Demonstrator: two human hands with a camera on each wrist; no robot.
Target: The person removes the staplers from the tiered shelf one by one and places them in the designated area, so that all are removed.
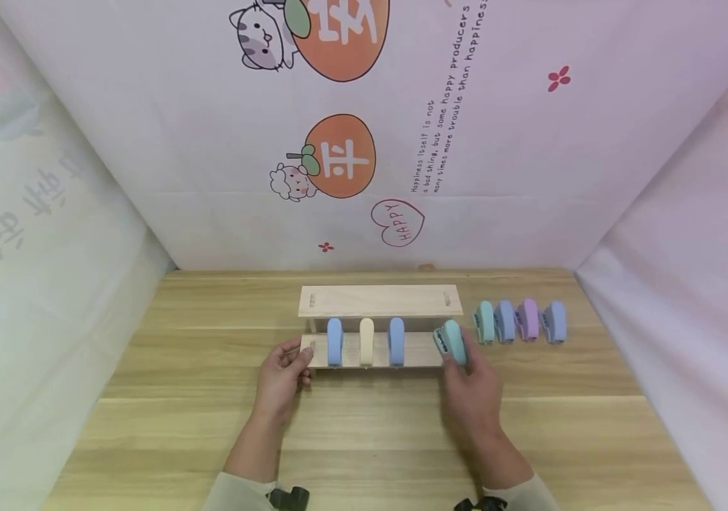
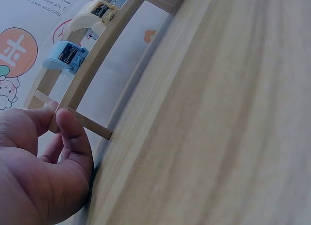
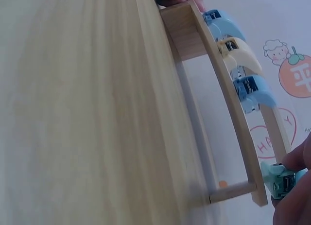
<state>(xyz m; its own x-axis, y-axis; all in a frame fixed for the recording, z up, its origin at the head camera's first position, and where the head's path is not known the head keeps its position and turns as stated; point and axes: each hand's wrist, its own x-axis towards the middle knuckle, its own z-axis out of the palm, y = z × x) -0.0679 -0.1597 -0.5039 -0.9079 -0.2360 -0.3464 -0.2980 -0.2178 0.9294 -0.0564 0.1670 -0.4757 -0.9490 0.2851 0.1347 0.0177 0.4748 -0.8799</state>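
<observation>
A small two-tier wooden rack [image 1: 382, 301] stands on the table. Along its lower front shelf [image 1: 418, 350] sit a blue stapler [image 1: 335, 342], a cream stapler [image 1: 367, 342] and another blue stapler [image 1: 396, 342], all small and upright. My left hand [image 1: 282, 375] pinches the left end of that shelf between thumb and fingers. At the shelf's right end, my right hand [image 1: 474, 387] holds a teal mini stapler [image 1: 452, 342], tilted. In the right wrist view the teal stapler [image 3: 282, 180] is beside the shelf edge, partly hidden by fingers; whether it touches the wood I cannot tell.
Right of the rack, a row of small staplers stands on the wooden table [image 1: 377, 440]: teal [image 1: 484, 323], blue [image 1: 504, 321], purple [image 1: 527, 319] and blue [image 1: 554, 322]. Behind the table hangs a printed white cloth [image 1: 485, 234], with more cloth at both sides.
</observation>
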